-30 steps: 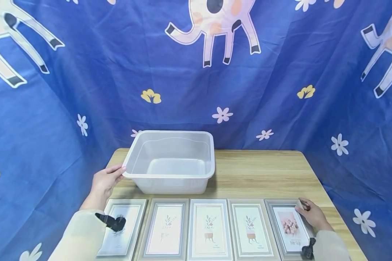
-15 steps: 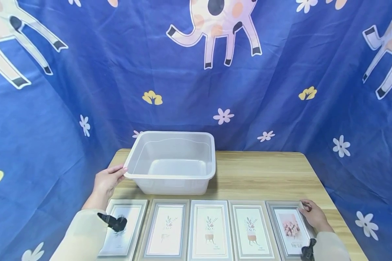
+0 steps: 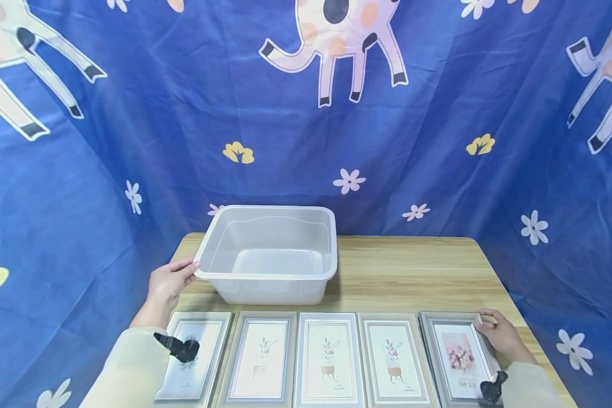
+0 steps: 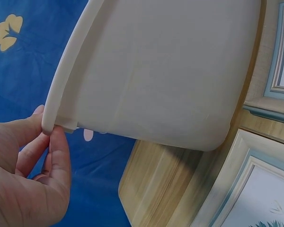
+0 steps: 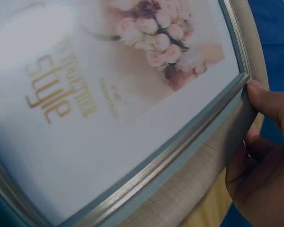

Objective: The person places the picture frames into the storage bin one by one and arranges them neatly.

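Note:
At the left, my left hand (image 3: 169, 281) pinches the front left rim corner of a translucent white plastic bin (image 3: 270, 290). The left wrist view shows thumb and fingers on either side of that rim (image 4: 61, 80). My right hand (image 3: 504, 334) grips the right edge of a picture frame (image 3: 459, 362) with a pink flower print, the rightmost in a row. Close up in the right wrist view, the thumb lies on the face of the frame (image 5: 180, 184) near its corner and the fingers curl beneath. That frame looks slightly raised and tilted at its right side.
Several other picture frames lie side by side along the table's front: one with a dark spiky plant (image 3: 188, 362), then ones with potted plants (image 3: 257, 362). Behind them is the wooden table (image 3: 413, 272). A blue patterned curtain (image 3: 296, 153) surrounds it on three sides.
My right hand has shifted a little to the right with the flower-print picture frame, widening the gap to its neighbour and tilting it slightly. The left hand and the bin stay put.

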Motion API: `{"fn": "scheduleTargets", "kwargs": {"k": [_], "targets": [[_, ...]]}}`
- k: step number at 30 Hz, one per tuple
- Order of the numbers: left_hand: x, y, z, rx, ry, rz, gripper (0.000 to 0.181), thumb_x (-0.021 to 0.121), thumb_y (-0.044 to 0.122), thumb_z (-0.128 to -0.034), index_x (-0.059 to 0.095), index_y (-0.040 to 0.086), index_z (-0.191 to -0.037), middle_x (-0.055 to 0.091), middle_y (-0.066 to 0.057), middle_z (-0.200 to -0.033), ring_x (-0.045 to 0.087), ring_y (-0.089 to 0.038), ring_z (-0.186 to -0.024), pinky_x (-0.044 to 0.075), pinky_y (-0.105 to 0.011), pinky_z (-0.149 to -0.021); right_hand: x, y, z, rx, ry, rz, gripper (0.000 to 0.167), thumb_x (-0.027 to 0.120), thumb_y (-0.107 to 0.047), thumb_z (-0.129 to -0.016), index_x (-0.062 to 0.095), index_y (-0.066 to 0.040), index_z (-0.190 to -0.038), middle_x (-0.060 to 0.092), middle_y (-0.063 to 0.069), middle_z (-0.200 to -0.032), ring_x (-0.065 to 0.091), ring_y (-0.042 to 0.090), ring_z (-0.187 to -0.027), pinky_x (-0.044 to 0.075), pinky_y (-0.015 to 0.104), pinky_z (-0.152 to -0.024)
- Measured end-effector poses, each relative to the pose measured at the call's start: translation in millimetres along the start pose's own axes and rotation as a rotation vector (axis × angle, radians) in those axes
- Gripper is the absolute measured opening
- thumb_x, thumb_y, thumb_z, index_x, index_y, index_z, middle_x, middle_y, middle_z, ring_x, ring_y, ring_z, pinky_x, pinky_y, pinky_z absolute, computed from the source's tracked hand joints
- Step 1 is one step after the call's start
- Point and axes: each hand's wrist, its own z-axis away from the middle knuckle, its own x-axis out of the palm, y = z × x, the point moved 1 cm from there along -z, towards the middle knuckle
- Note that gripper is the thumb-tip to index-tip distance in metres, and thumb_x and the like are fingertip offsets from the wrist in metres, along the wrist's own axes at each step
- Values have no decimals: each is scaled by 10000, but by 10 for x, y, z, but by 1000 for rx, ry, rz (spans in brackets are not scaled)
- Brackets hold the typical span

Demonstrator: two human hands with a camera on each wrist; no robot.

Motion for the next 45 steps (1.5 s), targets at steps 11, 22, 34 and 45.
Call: {"fn": "scheduleTargets", "kwargs": {"k": [11,22,34,45], "targets": [[-43,-31,-19,8,-7,-3,531,683,57,-880,457,-138,-1320,595,143,-781,605,23,-713,549,-150,-720,-328,-196,39,-3,-49,-99,503,581,-213,-966,335,72,-1301,655,93,-855,561,135,-695,478,262,-530],[-51,-62,10,12,-5,-28,506,670,60,-890,470,-126,-1316,594,125,-820,607,29,-721,549,-162,-743,-436,-217,37,-65,-30,-96,565,620,-391,-929,390,38,-1215,670,78,-894,573,126,-725,514,280,-595],[-37,-80,22,29,-4,-42,496,664,56,-893,473,-129,-1312,595,121,-825,606,34,-716,548,-158,-737,-609,-407,101,-200,-37,-125,309,635,-298,-935,485,-58,-1061,610,11,-782,572,87,-733,538,263,-630],[-12,-76,44,29,-5,-70,493,669,77,-895,484,-123,-1307,610,65,-881,604,29,-720,549,-153,-726,-793,-563,141,-263,28,-101,340,637,-293,-934,501,-32,-1103,651,-102,-886,578,9,-785,557,274,-647]]}}
